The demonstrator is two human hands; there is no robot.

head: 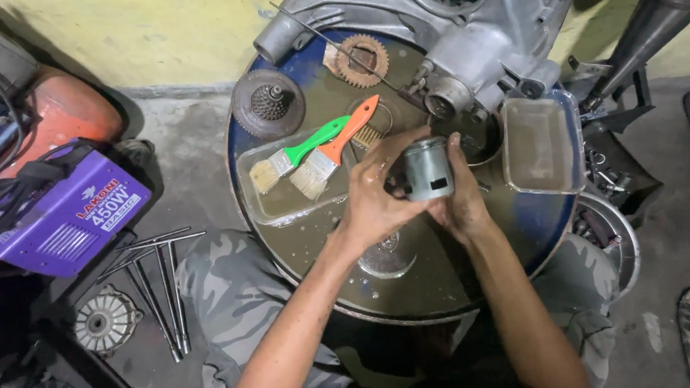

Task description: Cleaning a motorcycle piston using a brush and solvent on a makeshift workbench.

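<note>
The two bare forearms nearest the camera rose from camouflage-trousered knees to meet over the round, oily blue-rimmed metal drum top (320,292) that served as the desk. The left hand (374,195) and the right hand (462,200) both held the short grey metal cylinder with a dark rectangular side opening (428,169); each grip was closed around its wall from opposite sides, the part lifted clear of the desk, above its middle. Just beside the left hand stood a shallow clear plastic tray of murky liquid (267,205), carrying a green-handled flat paintbrush (296,154) and an orange-handled flat paintbrush (333,149). A second clear rectangular tray (542,143) sat near the right hand, and a large cast aluminium engine casing (464,38) overhung the far edge. The desk surface appeared wet and greasy, so the fingers were probably slick as well; in that case the cylinder could slip out of both grips and strike the drum top, marking its wall. A fall toward the near rim could carry it onto the concrete floor, among the long steel rods (162,293). A sideways sweep of the left elbow could tip the brush tray and spill its liquid. The brown toothed gear (362,59) and the dark round clutch disc (268,102) lay well apart and looked safe.
</note>
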